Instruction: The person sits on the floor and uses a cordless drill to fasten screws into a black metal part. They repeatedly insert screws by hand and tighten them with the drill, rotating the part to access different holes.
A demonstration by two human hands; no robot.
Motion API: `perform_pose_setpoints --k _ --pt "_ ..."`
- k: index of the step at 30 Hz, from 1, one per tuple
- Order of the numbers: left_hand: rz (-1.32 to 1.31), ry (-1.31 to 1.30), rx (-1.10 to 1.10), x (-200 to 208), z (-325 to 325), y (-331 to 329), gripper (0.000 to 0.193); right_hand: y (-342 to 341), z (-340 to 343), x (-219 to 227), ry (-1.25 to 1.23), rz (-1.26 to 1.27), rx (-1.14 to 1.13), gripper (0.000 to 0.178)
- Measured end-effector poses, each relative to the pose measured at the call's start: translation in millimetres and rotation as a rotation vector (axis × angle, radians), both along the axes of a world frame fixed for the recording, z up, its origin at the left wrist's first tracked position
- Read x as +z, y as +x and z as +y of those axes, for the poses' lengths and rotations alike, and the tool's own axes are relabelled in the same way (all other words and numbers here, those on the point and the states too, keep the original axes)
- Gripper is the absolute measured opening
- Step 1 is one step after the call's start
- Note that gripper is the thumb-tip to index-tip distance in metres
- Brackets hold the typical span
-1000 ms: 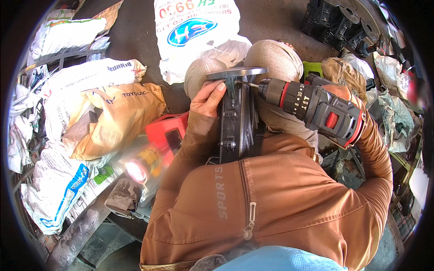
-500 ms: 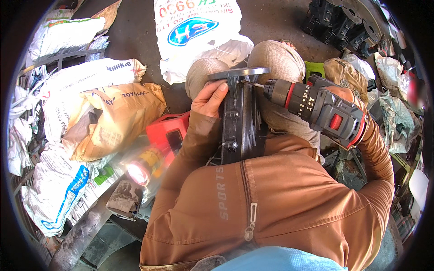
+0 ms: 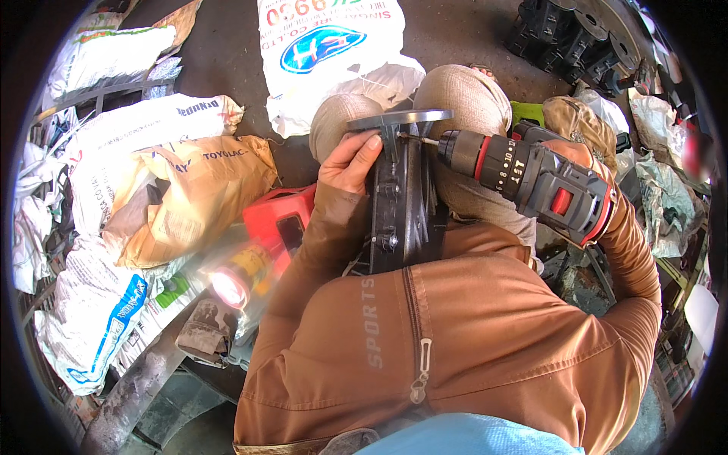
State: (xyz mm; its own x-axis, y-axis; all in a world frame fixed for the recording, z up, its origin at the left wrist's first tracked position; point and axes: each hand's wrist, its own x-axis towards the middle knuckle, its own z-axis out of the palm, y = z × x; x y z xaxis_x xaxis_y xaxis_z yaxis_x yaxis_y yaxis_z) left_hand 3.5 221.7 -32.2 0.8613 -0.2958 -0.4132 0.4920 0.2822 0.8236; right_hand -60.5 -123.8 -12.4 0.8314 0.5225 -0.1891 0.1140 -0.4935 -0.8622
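Note:
My left hand is closed on the left side of a black plastic reel, just under its round flange. The reel lies between my knees, its near end against my jacket. My right hand grips a black and red cordless drill, its fingers partly hidden behind the tool body. The drill points left, and its thin bit reaches the reel's side just below the flange. Small screws or bosses show along the reel's side. Whether a screw sits at the bit's tip is too small to tell.
Left of me lie a red case, a lit lamp-like object and a brown paper sack among white sacks. Another white sack stands ahead of my knees. Several black reels sit at the far right, near a tan bag.
The drill has shifted slightly left, its chuck now closer to the reel. My left hand keeps its hold, and the view has moved very slightly.

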Motion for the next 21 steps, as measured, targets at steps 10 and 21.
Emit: perform_pose_setpoints --k 10,21 --pt "0.018 -0.013 0.004 -4.9 2.5 1.9 0.018 2.2 6.9 13.1 0.042 0.174 -0.112 0.043" --pt "0.011 -0.052 0.006 -5.7 1.9 0.7 0.019 4.0 9.8 21.8 -0.131 0.073 -0.065 0.042"
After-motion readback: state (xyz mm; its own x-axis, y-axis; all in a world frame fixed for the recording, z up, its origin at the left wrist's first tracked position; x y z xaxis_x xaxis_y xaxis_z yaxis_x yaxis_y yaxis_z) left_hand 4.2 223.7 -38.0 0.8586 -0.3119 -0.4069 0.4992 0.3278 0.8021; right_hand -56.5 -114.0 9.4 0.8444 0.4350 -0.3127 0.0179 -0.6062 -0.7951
